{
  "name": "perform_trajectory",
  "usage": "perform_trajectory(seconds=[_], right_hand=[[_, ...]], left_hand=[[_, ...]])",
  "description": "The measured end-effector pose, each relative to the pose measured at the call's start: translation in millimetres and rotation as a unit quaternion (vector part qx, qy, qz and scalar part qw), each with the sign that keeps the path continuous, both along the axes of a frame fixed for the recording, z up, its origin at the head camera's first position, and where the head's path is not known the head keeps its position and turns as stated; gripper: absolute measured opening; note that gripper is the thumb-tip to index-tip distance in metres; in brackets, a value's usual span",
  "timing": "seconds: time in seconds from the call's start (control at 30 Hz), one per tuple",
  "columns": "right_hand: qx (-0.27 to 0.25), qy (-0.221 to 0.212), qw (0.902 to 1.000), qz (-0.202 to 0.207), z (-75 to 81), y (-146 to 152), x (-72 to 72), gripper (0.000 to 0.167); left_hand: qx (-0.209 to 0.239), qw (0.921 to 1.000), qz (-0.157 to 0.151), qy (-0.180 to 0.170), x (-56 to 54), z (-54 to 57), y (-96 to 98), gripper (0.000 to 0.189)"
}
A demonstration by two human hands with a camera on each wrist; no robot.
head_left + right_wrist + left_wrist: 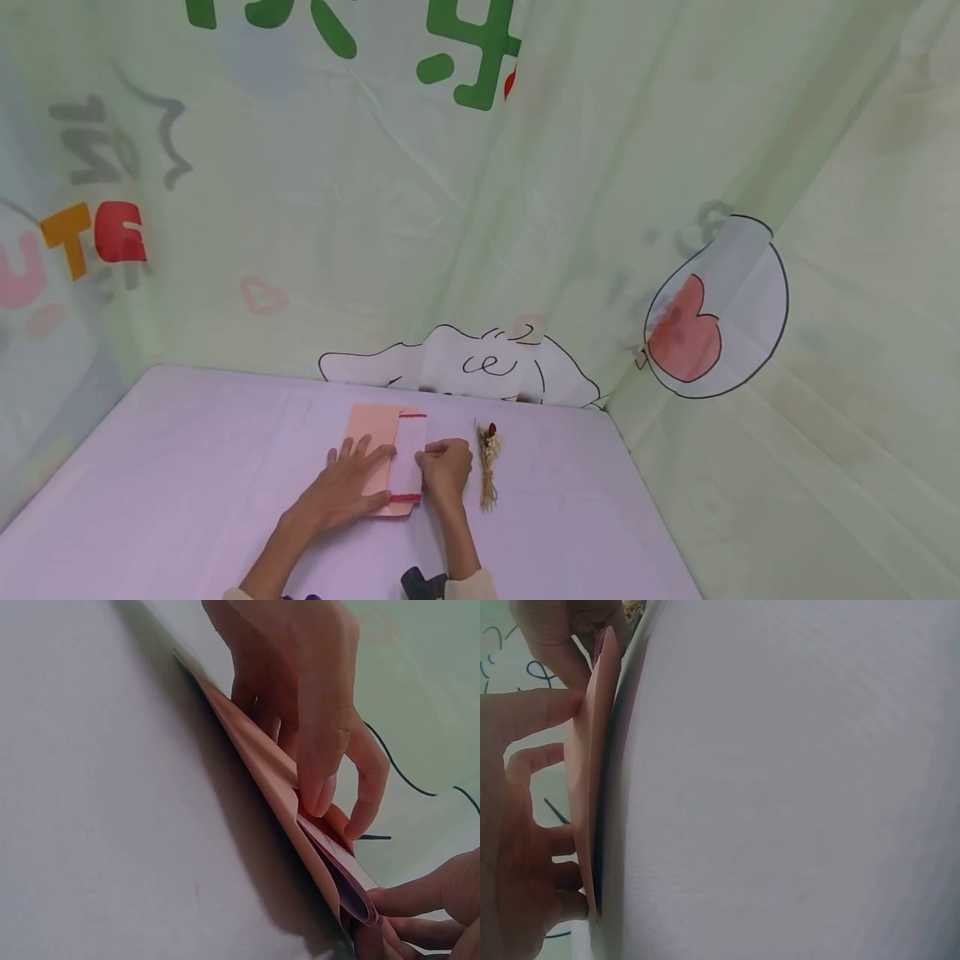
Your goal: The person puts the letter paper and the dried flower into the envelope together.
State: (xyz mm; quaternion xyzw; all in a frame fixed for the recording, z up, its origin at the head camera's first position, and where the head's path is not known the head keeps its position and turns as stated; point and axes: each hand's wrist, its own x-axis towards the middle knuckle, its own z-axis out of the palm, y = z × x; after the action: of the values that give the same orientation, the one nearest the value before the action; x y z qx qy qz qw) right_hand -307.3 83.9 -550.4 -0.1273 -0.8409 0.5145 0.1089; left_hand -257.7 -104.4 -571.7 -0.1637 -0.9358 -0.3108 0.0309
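Note:
A peach envelope (372,423) lies on the table, and a folded pale pink sheet of letter paper (408,458) with red strips along two edges sits at its right side. The left hand (345,487) rests on the envelope with fingers spread, its thumb and index fingertip reaching the sheet's left side. With thumb and fingers, the right hand (447,468) pinches the sheet's right edge. In the right wrist view, the folded paper (341,866) lies between the envelope's parted layers (259,761). How far it reaches inside is hidden.
A small bunch of dried flowers (488,467) with a dark red bloom lies right of the right hand. The table (187,467) has a pale lilac cover. Printed cloth curtains (360,208) hang behind it and at the sides.

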Motion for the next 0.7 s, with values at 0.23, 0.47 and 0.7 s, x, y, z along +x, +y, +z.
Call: perform_trajectory(seconds=[0.23, 0.47, 0.7], right_hand=[[0.011, 0.007, 0.9999, 0.008, 1.3, -8, 0.3, 0.01], [0.016, 0.026, 0.9991, 0.03, 3.8, -16, 1.5, 0.011], [0.017, 0.05, 0.9975, 0.046, -2.5, -23, 0.8, 0.012]], left_hand=[[0.001, 1.0, 0.0, -0.004, -0.3, 0.1, -0.5, 0.073], [0.011, 0.9999, -0.002, -0.009, 0.7, 3.0, -1.6, 0.075], [0.02, 0.9997, 0.0, -0.013, -1.5, 1.2, -0.7, 0.073]])
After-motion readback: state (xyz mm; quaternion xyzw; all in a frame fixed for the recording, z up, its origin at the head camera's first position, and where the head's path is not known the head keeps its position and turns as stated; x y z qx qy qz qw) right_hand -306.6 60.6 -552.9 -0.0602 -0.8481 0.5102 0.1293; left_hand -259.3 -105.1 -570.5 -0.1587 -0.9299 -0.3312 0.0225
